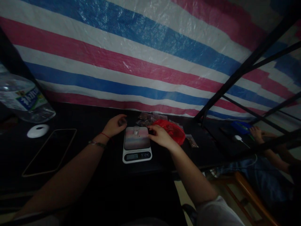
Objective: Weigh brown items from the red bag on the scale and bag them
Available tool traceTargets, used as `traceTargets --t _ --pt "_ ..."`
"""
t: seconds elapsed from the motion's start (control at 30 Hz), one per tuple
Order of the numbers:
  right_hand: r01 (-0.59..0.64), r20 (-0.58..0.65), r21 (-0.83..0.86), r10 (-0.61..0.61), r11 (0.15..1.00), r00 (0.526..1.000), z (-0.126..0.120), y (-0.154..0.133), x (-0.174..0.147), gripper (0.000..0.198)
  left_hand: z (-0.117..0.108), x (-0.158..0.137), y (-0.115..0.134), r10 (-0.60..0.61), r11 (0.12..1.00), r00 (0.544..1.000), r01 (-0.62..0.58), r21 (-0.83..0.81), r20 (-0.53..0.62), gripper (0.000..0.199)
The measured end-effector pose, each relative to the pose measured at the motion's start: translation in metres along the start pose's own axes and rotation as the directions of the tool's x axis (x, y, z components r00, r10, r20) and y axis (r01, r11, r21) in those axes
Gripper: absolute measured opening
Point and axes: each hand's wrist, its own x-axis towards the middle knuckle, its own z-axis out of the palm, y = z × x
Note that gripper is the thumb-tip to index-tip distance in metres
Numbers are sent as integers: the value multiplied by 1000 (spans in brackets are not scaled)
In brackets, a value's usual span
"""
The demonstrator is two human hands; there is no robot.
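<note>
A black surface (pixel 77 119) carries everything, its back edge meeting striped sheeting. Toward the back left corner is a large clear bottle (pixel 39 105) with a label; just in front of it rests a white, rounded object (pixel 38 131). A dark phone with a pale rim (pixel 50 152) lies flat at the left, slanting toward the front edge. Midway along the surface sits a white kitchen scale (pixel 137 156), its display side facing the front edge. Behind and to its right, nearer the back edge, small clear bags (pixel 144 116) lie clustered beside a red bag (pixel 178 134). Another small bag (pixel 192 141) with brownish contents lies just right of the red one.
</note>
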Motion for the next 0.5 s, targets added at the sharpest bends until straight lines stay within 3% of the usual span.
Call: traceTargets --t 0.13,0.27,0.37,0.5 --pt "67 -27 -66 -69 996 997 45 -26 29 66 -11 -3 0 60 984 997 -68 167 50 54" --pt "22 16 -79 -21 997 1000 64 -36 45 48 -10 -6 -4 22 968 986 -62 242 167 53" --pt "18 -20 4 -17 1000 1000 53 -36 32 41 -5 -7 -3 -8 983 980 -28 179 198 56" --pt "-50 -127 176 74 983 989 8 -17 -5 55 -4 -7 3 -51 998 981 43 43 189 58"
